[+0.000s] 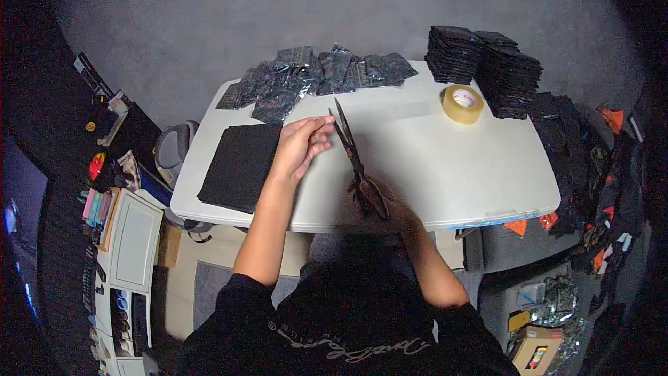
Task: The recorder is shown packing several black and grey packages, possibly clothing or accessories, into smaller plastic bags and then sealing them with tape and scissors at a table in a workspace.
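A pair of dark scissors [350,153] points away from me over the table, its blades slightly parted. My right hand [391,203], partly in shadow, is closed round the handles. Just left of the blade tips is my left hand [303,145], with thumb and forefinger pinched together and the other fingers curled. Whatever that pinch may hold is too small to make out. Beneath and beside my left wrist lies a flat stack of black fabric pieces [236,167]. Beyond my left hand, several dark items in clear, shiny plastic bags [278,90] lie in an overlapping heap.
On the white table [480,174], a roll of clear yellowish tape [463,104] sits at the far right. Behind it rise tall stacks of folded black packets [480,66]. A dark sofa [522,251] with scattered items borders the right. Leftward stand a grey chair [174,150] and white cabinet [132,237].
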Available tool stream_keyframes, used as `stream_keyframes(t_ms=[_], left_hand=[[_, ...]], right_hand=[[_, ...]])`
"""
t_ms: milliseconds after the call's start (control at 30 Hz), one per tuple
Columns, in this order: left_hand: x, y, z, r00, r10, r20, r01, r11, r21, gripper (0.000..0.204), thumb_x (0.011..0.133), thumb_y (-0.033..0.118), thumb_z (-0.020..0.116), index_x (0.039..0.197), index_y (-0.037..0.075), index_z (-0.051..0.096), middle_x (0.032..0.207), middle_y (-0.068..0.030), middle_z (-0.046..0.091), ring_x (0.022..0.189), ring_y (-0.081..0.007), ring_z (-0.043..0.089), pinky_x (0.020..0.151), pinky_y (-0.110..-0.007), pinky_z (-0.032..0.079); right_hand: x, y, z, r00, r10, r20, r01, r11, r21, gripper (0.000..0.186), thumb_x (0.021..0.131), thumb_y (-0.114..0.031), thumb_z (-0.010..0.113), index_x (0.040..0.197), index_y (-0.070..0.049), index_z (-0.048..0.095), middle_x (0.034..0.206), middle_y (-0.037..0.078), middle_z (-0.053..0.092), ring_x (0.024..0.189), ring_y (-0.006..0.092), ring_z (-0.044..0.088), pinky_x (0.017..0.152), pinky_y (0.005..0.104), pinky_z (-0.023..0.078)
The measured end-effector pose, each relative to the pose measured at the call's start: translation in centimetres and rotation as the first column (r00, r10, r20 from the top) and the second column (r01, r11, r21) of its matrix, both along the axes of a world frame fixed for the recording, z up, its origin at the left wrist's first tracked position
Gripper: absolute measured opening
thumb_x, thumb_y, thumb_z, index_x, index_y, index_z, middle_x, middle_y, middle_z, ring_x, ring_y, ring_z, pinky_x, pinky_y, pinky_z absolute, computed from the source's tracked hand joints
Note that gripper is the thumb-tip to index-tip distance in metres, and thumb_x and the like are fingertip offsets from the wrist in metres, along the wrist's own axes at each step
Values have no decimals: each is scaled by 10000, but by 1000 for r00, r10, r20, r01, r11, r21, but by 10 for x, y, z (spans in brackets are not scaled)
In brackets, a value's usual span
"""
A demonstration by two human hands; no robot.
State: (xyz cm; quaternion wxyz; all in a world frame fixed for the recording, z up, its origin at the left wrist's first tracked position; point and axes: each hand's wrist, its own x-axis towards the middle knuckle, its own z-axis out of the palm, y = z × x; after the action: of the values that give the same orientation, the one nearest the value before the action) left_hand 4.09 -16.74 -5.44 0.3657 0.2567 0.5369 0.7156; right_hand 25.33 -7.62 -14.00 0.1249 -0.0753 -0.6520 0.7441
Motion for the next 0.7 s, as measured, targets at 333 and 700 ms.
stream_keyframes(t_ms=[333,700], left_hand=[[3,-3,-1,1000,-7,16,7,1000,-4,278,999,151,546,1136,-47,685,915,-47,701,705,-62,604,701,-247,556],[6,-5,-3,1000,16,26,-16,1000,-3,276,996,135,536,1146,-49,675,930,-57,703,684,-54,603,699,-253,562]], right_hand=[[-7,2,-13,999,21,-40,-26,992,-124,375,1050,-429,494,1124,-77,599,789,0,597,703,99,587,631,266,483],[-7,-1,-12,995,-37,92,49,990,-131,413,1041,-468,497,1073,-73,613,752,-2,584,643,99,572,585,274,473]])
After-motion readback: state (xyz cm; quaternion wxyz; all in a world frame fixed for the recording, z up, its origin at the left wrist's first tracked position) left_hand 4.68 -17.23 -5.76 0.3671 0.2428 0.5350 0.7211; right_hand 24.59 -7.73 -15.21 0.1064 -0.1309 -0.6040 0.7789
